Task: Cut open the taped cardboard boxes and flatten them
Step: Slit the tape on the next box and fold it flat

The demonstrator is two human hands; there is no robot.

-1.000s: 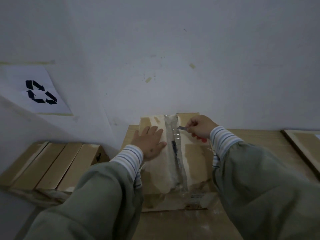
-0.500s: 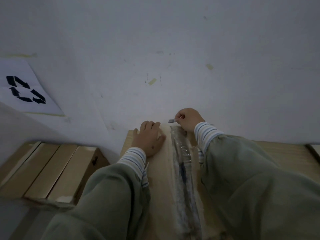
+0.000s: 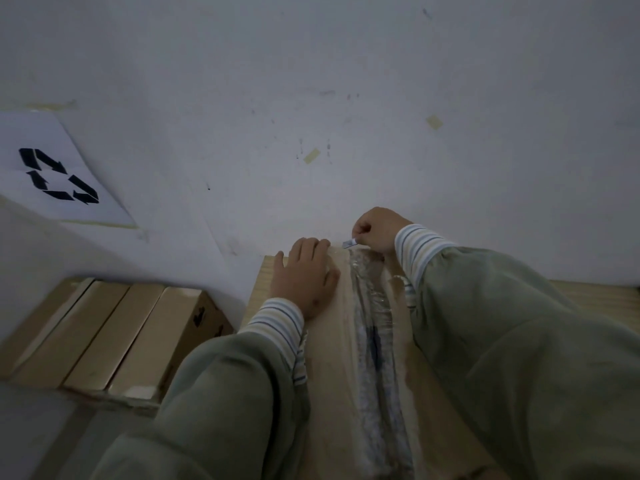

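- Two hands were on the job, both over the cardboard box (image 3: 332, 358) that lay lengthwise in front of you on the wooden table (image 3: 588, 296).
- Your left hand (image 3: 304, 278) lay flat on the box's top left panel, fingers straight and spread, pointing toward the wall (image 3: 346, 98), holding nothing, just pressing down.
- Your right hand (image 3: 379, 228) was curled tight at the far end of the box, close to the wall, pinching a small blade (image 3: 349, 242) between thumb and fingers.
- That blade stuck out to the left from your fist, its tip right at the far end of the tape seam (image 3: 372, 327); whether it had bitten into the tape, you couldn't tell from this angle.
- The tape ran as a crinkled, shiny strip down the middle of the box, from the blade back toward you, passing between your two sleeves.
- Off to your left, lower than the table, several more cardboard boxes (image 3: 114, 337) sat side by side against the wall.
- Above them, a white sheet with a black recycling symbol (image 3: 57, 176) was stuck on the wall.
- Bits of yellowish tape (image 3: 311, 155) dotted the wall above your hands.
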